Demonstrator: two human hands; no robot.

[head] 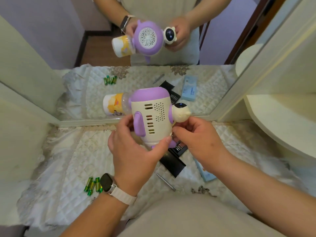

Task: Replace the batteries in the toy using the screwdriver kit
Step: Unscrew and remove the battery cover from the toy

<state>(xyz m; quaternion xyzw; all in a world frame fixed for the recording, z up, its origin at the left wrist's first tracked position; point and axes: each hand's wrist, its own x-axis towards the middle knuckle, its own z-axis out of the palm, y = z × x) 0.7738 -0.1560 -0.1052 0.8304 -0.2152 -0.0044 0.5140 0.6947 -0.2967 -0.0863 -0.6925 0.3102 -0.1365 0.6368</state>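
Note:
I hold a purple and cream toy [152, 115] in the air above the table, its vented cream side facing me and a clear bottle with a yellow label [113, 104] sticking out to the left. My left hand [135, 151] grips the toy's lower body from below. My right hand [196, 137] pinches its right side just under the round cream head [182, 112]. Several green batteries [93, 185] lie on the cloth at the lower left. A thin metal screwdriver [165, 182] lies below the black screwdriver kit [172, 159].
A quilted cream cloth [68, 159] covers the table. A mirror [51, 40] at the back reflects the scene and the person. A light blue box [204, 170] lies right of the kit. A round white shelf [282, 120] juts in at the right.

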